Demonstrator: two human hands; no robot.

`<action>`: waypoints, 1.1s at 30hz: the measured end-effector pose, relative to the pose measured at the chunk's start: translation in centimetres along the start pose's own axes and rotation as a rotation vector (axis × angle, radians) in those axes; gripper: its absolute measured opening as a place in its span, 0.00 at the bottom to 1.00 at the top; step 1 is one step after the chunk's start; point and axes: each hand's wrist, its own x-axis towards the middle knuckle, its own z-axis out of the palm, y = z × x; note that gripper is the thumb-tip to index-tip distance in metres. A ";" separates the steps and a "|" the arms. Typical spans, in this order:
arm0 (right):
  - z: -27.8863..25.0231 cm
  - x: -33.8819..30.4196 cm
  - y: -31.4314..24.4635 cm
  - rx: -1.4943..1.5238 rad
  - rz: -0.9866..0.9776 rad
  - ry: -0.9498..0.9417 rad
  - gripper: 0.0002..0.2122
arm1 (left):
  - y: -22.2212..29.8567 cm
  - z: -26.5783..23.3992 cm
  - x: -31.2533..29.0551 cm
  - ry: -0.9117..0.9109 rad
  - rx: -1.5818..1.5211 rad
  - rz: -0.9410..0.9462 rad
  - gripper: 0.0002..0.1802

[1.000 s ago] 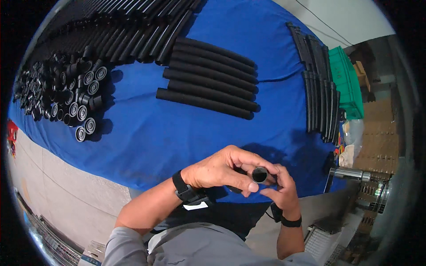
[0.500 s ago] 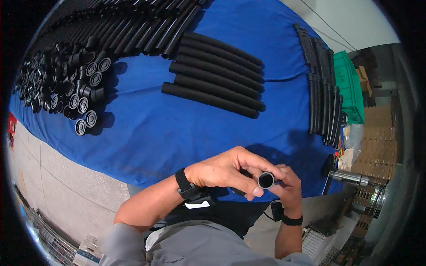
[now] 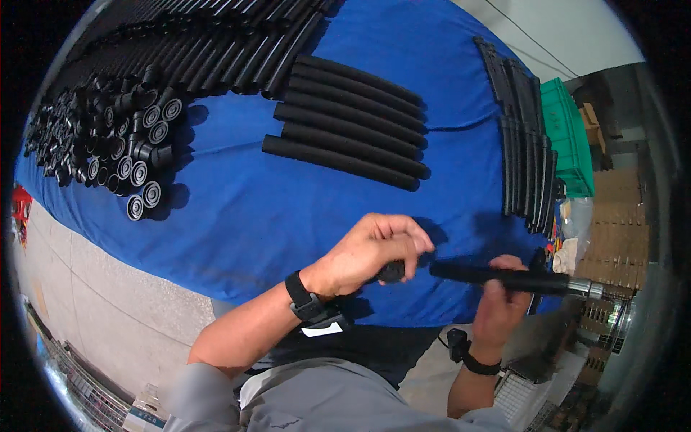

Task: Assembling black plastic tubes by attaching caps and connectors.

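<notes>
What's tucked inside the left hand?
In the left hand, part of a black piece shows at the lower edge. The hand covers the rest, so its full shape can't be seen.

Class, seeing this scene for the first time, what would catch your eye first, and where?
Probably the bright blue cloth across the middle, with black tubes lying side by side on it. The heap of small black caps at its left also stands out. Lower down, the right hand grips a dark tube and the left hand holds a dark piece.

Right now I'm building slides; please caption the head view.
Right hand holds a black tube, left hand a small black piece, with more tubes on blue cloth.
</notes>
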 end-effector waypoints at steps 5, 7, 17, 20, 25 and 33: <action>-1.3 -0.5 3.2 1.167 0.483 0.388 0.09 | -0.3 0.0 0.3 0.095 -0.048 -0.045 0.10; -0.7 -1.2 4.6 1.724 0.778 0.105 0.12 | -0.6 0.3 0.2 0.100 -0.020 -0.055 0.11; 1.1 -2.3 2.5 0.975 0.963 -0.032 0.14 | 0.4 0.8 -0.5 -0.193 0.106 -0.056 0.27; -0.7 -3.4 2.0 0.528 0.824 -0.271 0.11 | 0.0 0.9 -0.3 -0.201 0.135 -0.016 0.27; 1.1 -0.6 2.3 -0.488 -0.046 -0.123 0.24 | -0.2 0.7 -0.6 -0.197 0.160 0.037 0.26; -0.2 -0.4 3.1 -0.191 0.124 -0.326 0.20 | 0.4 0.3 -0.6 -0.273 0.026 0.015 0.25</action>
